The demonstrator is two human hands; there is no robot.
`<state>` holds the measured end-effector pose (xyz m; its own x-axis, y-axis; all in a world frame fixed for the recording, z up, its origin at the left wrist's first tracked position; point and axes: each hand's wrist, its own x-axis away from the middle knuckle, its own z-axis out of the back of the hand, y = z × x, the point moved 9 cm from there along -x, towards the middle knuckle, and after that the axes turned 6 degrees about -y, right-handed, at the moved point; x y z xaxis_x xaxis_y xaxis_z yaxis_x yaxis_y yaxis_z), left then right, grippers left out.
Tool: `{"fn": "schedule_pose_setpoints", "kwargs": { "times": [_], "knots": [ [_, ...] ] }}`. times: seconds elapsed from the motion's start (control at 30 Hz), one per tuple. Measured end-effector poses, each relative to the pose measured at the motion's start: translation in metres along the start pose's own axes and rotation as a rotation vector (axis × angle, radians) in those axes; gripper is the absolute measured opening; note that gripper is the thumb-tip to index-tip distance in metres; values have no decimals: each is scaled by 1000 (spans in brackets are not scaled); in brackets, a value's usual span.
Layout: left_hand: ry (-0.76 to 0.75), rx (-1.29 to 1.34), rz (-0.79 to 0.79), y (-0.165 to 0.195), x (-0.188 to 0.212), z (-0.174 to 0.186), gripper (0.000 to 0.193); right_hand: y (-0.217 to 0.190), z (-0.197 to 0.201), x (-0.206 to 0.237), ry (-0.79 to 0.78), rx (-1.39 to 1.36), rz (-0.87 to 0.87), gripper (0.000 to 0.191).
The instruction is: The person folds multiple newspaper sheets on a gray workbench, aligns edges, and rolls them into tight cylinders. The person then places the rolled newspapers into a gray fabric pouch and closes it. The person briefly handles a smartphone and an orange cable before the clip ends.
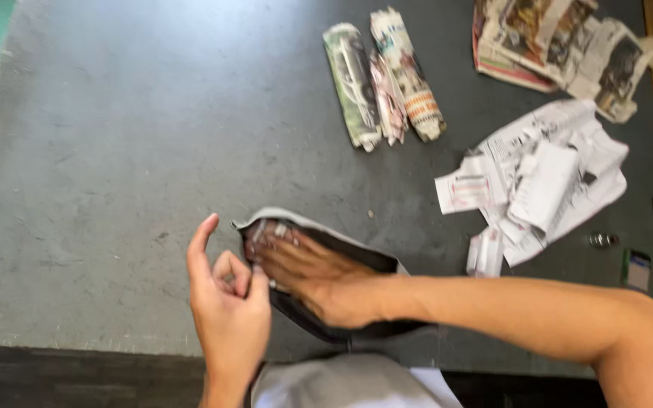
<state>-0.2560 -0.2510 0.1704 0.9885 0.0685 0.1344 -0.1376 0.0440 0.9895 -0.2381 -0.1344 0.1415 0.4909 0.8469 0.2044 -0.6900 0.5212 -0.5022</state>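
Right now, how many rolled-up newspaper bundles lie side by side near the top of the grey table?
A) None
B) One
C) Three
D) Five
C: three rolled newspaper bundles lie next to each other on the grey table, far from the right hand, which is pushed into the dark pouch, and the left hand at the pouch's edge.

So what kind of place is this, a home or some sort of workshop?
Probably a workshop bench. The hands, left and right, press a dark pouch on a worn grey table, with newspaper rolls, torn paper and a small metal nut nearby.
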Motion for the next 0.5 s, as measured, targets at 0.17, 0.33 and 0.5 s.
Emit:
{"fn": "schedule_pose_setpoints", "kwargs": {
  "times": [0.17, 0.33, 0.5],
  "knots": [
    [-50, -134, -146, 15, 8, 0, 80, 23, -28, -13, -87, -35, -107, 77],
    [-67, -209, -255, 40, 1, -6, 59, 32, -22, -16, -164, 17, -156, 71],
    [-86, -720, -467, 75, 16, -11, 48, -7, 42, 43, 13, -208, -26, 73]
  ]
}}
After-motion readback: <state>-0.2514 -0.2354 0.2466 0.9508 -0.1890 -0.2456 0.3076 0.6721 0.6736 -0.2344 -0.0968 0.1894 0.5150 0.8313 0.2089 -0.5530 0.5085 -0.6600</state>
